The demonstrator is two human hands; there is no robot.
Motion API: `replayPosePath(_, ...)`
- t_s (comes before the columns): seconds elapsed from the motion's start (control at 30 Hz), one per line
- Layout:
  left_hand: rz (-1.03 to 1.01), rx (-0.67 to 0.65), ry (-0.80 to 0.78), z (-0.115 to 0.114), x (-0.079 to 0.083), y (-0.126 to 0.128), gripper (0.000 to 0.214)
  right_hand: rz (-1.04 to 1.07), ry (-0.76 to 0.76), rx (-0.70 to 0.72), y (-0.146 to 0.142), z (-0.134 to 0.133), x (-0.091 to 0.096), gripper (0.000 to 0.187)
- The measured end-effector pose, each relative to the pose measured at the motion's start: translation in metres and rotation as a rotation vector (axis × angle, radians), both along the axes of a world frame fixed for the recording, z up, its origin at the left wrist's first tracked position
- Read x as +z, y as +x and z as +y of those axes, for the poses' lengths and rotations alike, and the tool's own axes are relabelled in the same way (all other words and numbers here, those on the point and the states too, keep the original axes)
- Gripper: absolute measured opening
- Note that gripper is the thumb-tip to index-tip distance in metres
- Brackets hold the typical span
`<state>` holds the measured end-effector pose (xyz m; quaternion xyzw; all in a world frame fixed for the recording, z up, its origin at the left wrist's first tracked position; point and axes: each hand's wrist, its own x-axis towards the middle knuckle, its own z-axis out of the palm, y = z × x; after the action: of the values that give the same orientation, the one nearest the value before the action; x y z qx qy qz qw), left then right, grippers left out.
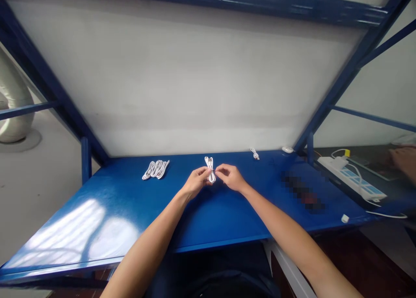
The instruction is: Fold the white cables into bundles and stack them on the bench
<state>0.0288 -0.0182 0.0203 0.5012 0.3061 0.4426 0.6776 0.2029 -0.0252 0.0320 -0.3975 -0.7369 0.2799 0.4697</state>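
A white cable (210, 176), folded into a narrow bundle, is held above the blue table. My left hand (196, 179) is closed around its left side, thumb and fingers pinching it near the middle. My right hand (231, 176) is at the bundle's right side, thumb and forefinger pinched together on a thin dark tie (213, 170) at the cable's middle. The tie is too small to make out fully. Several coiled white cables (156, 170) lie side by side to the left. Another small bundled white cable (255, 154) rests near the back edge.
The blue table (130, 211) has a white rounded object (287, 150) at its back right and a small white adapter (345, 218) at its right front. A pixelated dark item (302, 192) lies nearby. Beyond stands a white power strip (352, 179); another person's hand (404, 159) is blurred at far right.
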Motion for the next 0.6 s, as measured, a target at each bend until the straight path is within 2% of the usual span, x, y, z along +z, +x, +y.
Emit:
replayPosePath(0.17, 0.041, -0.028, 0.078, 0.002, 0.001, -0.003, 0.031, 0.001, -0.073, 0.028, 0.002, -0.001, 0.004, 0.014)
replayPosePath(0.3, 0.072, -0.065, 0.126, 0.003, 0.003, -0.005, 0.030, -0.011, -0.071, 0.055, 0.003, -0.001, 0.005, 0.014)
replayPosePath(0.43, 0.089, -0.093, 0.142, 0.002, 0.007, -0.008, 0.030, -0.042, -0.024, 0.053, 0.003, -0.003, 0.007, 0.013)
replayPosePath(0.6, 0.114, -0.117, 0.110, 0.001, 0.009, -0.010, 0.030, -0.132, 0.120, 0.032, 0.002, -0.005, 0.007, 0.011)
